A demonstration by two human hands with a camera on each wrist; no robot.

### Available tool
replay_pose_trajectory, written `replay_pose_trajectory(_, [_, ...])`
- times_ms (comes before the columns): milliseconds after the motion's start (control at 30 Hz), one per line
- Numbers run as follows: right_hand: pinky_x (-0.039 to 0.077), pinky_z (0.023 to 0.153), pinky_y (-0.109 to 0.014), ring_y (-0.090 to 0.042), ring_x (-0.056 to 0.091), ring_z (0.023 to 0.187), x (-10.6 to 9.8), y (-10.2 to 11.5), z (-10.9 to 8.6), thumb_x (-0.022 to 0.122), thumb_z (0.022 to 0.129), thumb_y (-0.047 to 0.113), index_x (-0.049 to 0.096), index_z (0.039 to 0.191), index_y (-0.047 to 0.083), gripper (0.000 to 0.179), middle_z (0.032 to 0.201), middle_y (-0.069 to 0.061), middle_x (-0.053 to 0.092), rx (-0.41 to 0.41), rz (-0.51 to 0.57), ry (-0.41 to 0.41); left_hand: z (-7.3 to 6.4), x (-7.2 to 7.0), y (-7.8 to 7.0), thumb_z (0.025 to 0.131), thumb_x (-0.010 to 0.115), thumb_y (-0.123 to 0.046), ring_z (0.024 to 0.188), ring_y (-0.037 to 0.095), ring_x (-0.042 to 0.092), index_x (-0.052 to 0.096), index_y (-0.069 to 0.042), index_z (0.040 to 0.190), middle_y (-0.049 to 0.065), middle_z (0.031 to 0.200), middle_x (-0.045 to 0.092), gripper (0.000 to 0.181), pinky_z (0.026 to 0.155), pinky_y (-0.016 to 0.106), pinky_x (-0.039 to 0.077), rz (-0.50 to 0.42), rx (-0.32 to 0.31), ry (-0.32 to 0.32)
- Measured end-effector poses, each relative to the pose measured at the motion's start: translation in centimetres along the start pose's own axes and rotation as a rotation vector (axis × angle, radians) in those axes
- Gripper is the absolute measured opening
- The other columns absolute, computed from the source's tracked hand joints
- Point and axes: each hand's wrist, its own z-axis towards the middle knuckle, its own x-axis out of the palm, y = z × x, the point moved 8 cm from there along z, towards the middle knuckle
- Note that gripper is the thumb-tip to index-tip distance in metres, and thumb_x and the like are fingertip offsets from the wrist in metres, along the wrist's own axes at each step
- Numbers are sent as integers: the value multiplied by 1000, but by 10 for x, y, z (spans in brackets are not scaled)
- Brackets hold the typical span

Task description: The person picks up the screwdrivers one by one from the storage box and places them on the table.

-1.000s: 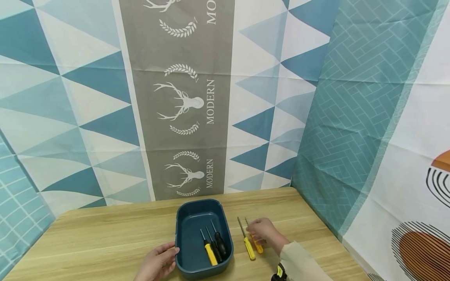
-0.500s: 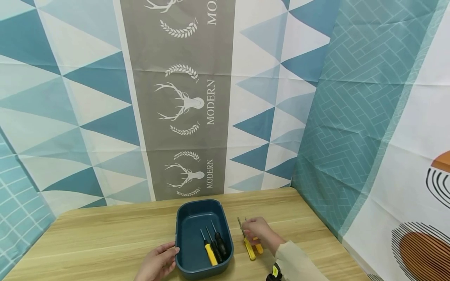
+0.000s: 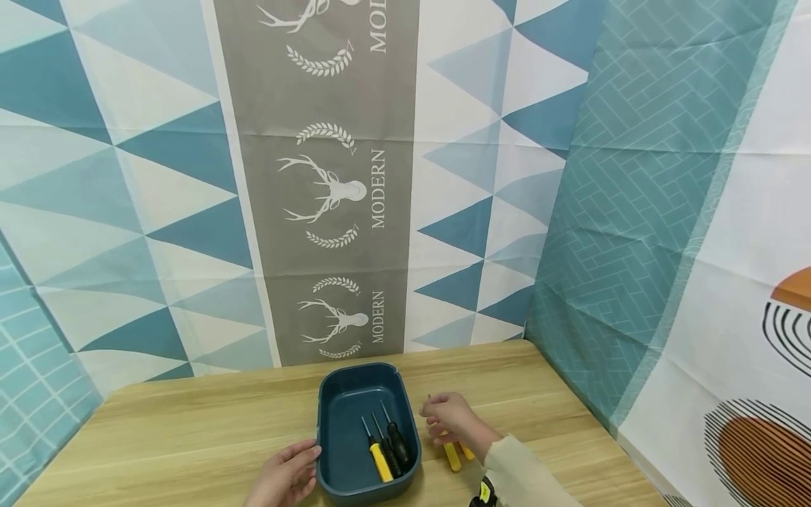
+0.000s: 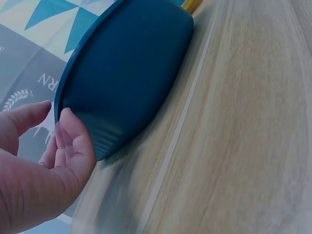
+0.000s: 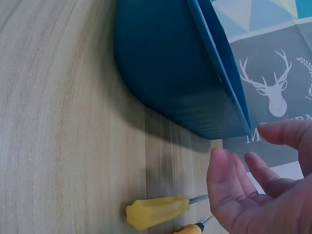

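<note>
A dark blue box [image 3: 342, 440] holds a yellow-and-black screwdriver [image 3: 380, 461] and two black-handled screwdrivers [image 3: 400, 445]. At its left wall my left hand [image 3: 286, 473] rests its fingers against the outside; in the left wrist view the thumb stands apart from the rim. My right hand [image 3: 455, 419] hovers just right of the box, thumb and fingers apart, holding nothing. Beneath it on the table lie a yellow screwdriver [image 5: 158, 212] and an orange-yellow screwdriver [image 5: 190, 229], their shafts partly hidden by the hand in the head view.
The wooden table [image 3: 209, 422] stretches left and right of the box. A black-and-yellow object [image 3: 484, 491] shows at the right sleeve's near side. Patterned cloth [image 3: 329, 211] hangs behind the table and along its right side.
My right hand has moved left, from over the orange-yellow screwdriver, across the yellow one, toward the box. The left hand stays at the box wall. The screwdrivers lie where they were.
</note>
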Motion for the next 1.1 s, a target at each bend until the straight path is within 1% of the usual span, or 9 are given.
replay_pose_trajectory(100, [55,60,-32,-20,59,70,2,0,1,61,86,18,56,113,-3,34,97,-19,60,0,6,6,1,-4,1,87,66,-27,72,10,61,41,8,131,2,91,62,62,68,25,53,-4,5,-7])
replay_pose_trajectory(200, [55,61,-33,-20,59,70,5,0,1,60,87,17,56,115,-3,34,100,-20,60,5,14,14,1,-9,1,87,66,-27,73,11,61,43,7,130,2,91,61,60,68,26,53,1,14,-31])
replay_pose_trajectory(367, [55,61,-32,-21,59,72,10,1,2,60,87,16,56,114,-2,32,98,-17,60,17,10,20,1,-12,-3,88,64,-27,77,14,60,38,9,133,2,93,61,63,70,31,53,34,26,-76])
replay_pose_trajectory(433, [55,60,-31,-21,59,72,12,1,2,60,88,16,56,114,-2,32,96,-16,59,21,7,21,1,-14,-5,88,64,-27,80,15,59,37,8,134,3,95,62,64,70,33,53,51,27,-104])
replay_pose_trajectory(600, [55,58,-29,-20,59,71,15,2,3,61,87,14,55,115,-3,33,91,-13,59,27,14,24,-1,-18,-11,88,64,-24,88,20,58,39,7,134,8,104,61,61,72,39,54,123,66,-155])
replay_pose_trajectory(767, [55,59,-29,-18,60,69,18,2,4,61,87,15,54,116,-3,36,91,-12,60,30,12,31,-2,-22,-17,89,63,-22,94,23,58,39,7,133,13,109,57,59,76,44,54,171,106,-160])
replay_pose_trajectory(900, [55,59,-29,-17,60,69,20,2,5,61,87,15,53,116,-3,36,91,-11,61,40,13,37,-3,-24,-23,88,63,-21,93,23,60,40,8,132,14,107,59,57,75,44,55,217,142,-181])
replay_pose_trajectory(967, [55,60,-30,-17,61,70,21,3,5,61,87,16,53,117,-3,36,91,-11,61,35,11,40,-4,-26,-26,88,64,-21,93,22,60,41,7,131,13,107,59,56,75,43,55,259,161,-193])
replay_pose_trajectory(1100, [54,60,-31,-18,61,70,22,3,6,61,87,16,53,118,-3,37,91,-12,61,27,11,41,-8,-29,-34,86,66,-22,94,19,59,45,4,130,17,113,56,55,74,38,55,362,215,-210])
